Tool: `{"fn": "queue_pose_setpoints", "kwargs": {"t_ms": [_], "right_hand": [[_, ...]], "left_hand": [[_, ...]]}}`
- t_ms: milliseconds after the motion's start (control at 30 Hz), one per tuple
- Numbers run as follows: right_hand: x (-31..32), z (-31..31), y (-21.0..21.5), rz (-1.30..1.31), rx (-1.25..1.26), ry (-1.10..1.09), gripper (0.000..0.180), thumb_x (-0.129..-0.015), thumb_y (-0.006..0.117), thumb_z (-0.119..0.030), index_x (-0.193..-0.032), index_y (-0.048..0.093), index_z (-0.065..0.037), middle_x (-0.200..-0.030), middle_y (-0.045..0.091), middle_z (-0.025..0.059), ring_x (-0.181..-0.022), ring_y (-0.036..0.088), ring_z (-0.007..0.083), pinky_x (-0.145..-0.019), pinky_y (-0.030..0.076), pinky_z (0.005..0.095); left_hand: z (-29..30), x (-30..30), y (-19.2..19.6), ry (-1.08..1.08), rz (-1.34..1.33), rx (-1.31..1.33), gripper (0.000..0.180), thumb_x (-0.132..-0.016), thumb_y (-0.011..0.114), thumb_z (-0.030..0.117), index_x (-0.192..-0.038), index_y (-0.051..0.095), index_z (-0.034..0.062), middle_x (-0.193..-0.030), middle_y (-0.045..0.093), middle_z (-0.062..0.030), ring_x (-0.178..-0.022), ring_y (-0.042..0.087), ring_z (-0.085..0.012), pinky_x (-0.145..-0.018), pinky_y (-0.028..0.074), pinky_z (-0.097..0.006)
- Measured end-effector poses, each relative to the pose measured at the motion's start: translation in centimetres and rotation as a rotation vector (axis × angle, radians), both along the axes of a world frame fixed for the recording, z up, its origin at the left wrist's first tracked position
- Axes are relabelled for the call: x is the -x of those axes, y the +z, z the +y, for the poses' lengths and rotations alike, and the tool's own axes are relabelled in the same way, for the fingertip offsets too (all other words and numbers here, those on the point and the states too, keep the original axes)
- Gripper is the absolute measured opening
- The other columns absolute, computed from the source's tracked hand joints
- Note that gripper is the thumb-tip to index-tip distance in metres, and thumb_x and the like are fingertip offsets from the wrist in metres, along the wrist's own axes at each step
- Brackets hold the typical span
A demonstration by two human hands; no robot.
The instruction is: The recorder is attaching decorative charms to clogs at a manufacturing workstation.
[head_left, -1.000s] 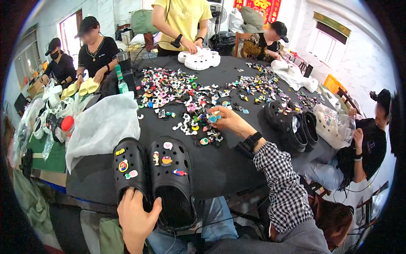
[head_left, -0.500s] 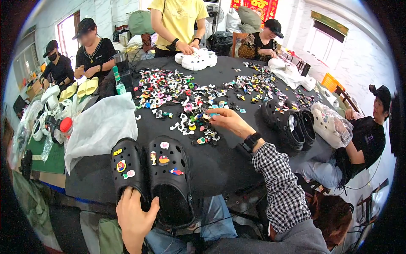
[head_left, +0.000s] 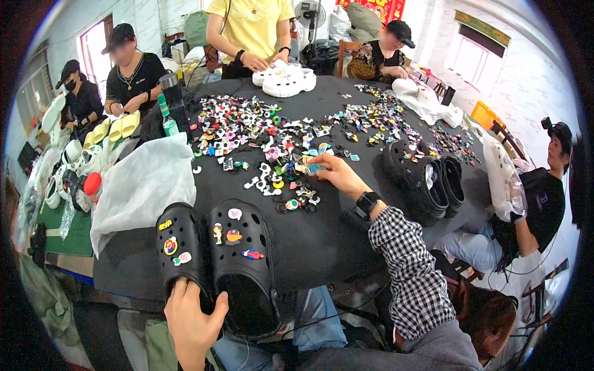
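The pair of black clogs (head_left: 216, 260) lies at the near edge of the desk (head_left: 334, 241), heels overhanging toward the person and toes pointing away to the far edge; each shoe's long axis runs near to far, the two side by side and touching. Small charms (head_left: 234, 235) already sit in their uppers. The left hand (head_left: 189, 321) grips the heel of the left clog, fingers curled over its rim. Because the heels hang off the edge, a loosened grip could tip the pair into the lap. The right hand (head_left: 331, 173) reaches well out to the middle of the desk, fingers pinched narrow on what looks like a small teal charm (head_left: 314, 167), though it is too small to be sure. The sleeve could sweep the loose scattered charms (head_left: 266, 142) beside it out of place.
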State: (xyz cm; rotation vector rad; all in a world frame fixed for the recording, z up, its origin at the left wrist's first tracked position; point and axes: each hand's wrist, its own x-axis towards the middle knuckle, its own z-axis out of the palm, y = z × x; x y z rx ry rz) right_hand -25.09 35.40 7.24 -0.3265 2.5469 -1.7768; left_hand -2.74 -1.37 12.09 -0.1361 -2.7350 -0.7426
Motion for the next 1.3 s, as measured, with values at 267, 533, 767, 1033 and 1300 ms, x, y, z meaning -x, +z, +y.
{"fn": "queue_pose_setpoints", "kwargs": {"t_ms": [267, 533, 767, 1033, 1300], "right_hand": [[0.4, -0.2, -0.1, 0.006, -0.145, -0.079, 0.029, -0.089, 0.059, -0.003, -0.117, 0.050, -0.001, -0.100, 0.066, 0.0112, -0.087, 0.062, 0.0140, -0.077, 0.049, 0.0278], [1.1, 0.7, -1.9, 0.115, -0.045, -0.179, 0.025, -0.088, 0.059, -0.005, -0.113, 0.056, -0.002, -0.093, 0.067, 0.0114, -0.084, 0.063, 0.0181, -0.077, 0.050, 0.0294], [-1.4, -1.5, 1.7, 0.445, -0.400, -0.159, 0.022, -0.079, 0.064, -0.005, -0.101, 0.069, -0.006, -0.095, 0.065, 0.0145, -0.090, 0.062, 0.0270, -0.081, 0.050, 0.0365], [-2.5, -2.4, 1.7, 0.412, -0.424, 0.126, 0.025, -0.077, 0.070, -0.012, -0.101, 0.069, -0.006, -0.092, 0.063, 0.0132, -0.086, 0.062, 0.0273, -0.077, 0.050, 0.0362], [-2.1, -1.3, 1.3, 0.267, -0.273, -0.066, 0.022, -0.080, 0.066, -0.007, -0.102, 0.067, -0.003, -0.096, 0.066, 0.0117, -0.090, 0.064, 0.0251, -0.085, 0.050, 0.0342]], "left_hand": [[-0.4, 0.1, -0.1, -0.009, 0.000, -0.018, 0.037, -0.071, 0.074, 0.023, -0.075, 0.049, -0.0041, -0.083, 0.050, -0.0212, -0.076, 0.053, -0.0425, -0.065, 0.043, -0.045], [0.0, 0.0, -0.2, -0.004, 0.010, -0.018, 0.038, -0.070, 0.074, 0.027, -0.078, 0.054, -0.0046, -0.087, 0.054, -0.0207, -0.081, 0.055, -0.0421, -0.069, 0.044, -0.048], [-0.1, 0.0, -0.2, 0.017, 0.020, 0.008, 0.038, -0.071, 0.074, 0.024, -0.080, 0.052, -0.0059, -0.091, 0.054, -0.0247, -0.082, 0.054, -0.0448, -0.071, 0.044, -0.047], [-0.2, 0.1, -0.7, 0.015, 0.011, -0.029, 0.039, -0.070, 0.074, 0.026, -0.079, 0.053, -0.0059, -0.088, 0.053, -0.0238, -0.081, 0.055, -0.0435, -0.069, 0.043, -0.048], [0.1, 0.1, -0.5, -0.001, 0.051, -0.007, 0.034, -0.072, 0.073, 0.019, -0.080, 0.051, -0.0066, -0.089, 0.053, -0.0248, -0.081, 0.054, -0.0457, -0.070, 0.045, -0.046]]}}
